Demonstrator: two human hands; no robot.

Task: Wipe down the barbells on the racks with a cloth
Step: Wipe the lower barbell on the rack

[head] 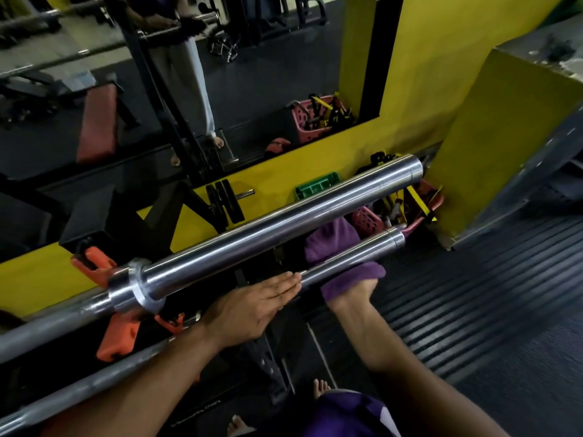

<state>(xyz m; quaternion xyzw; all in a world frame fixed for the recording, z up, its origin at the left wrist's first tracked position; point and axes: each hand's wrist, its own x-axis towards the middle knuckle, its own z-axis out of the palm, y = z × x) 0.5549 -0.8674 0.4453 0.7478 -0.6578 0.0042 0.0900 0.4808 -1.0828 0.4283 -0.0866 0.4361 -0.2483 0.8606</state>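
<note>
A red perforated basket (369,219) stands on the floor against the yellow wall (410,74), behind the bar ends; yellow and black straps (419,200) stick out of it, though the bars hide most of its contents. A green crate (317,186) sits just beside it at the wall's foot. In the mirror (220,74) above, the same basket appears with its straps.

Two barbells lie on the rack, both running from lower left to upper right. The upper barbell (284,225) shows its thick chrome sleeve and collar, resting by orange rack hooks (97,266). The lower barbell (356,258) sits just below and nearer; its middle is hidden behind the hands and the cloth.

The left hand (252,307) is flat, fingers straight and together, the fingertips touching the lower barbell's sleeve. The right hand (353,294) grips a purple cloth (340,247), which is wrapped over the lower sleeve close to its end; the fingers are buried in the fabric and cannot be made out.

The near ends of both bars are cut off at the left edge. Bare toes (321,387) show on the ribbed floor mat (473,310) below, partly behind a purple garment.
</note>
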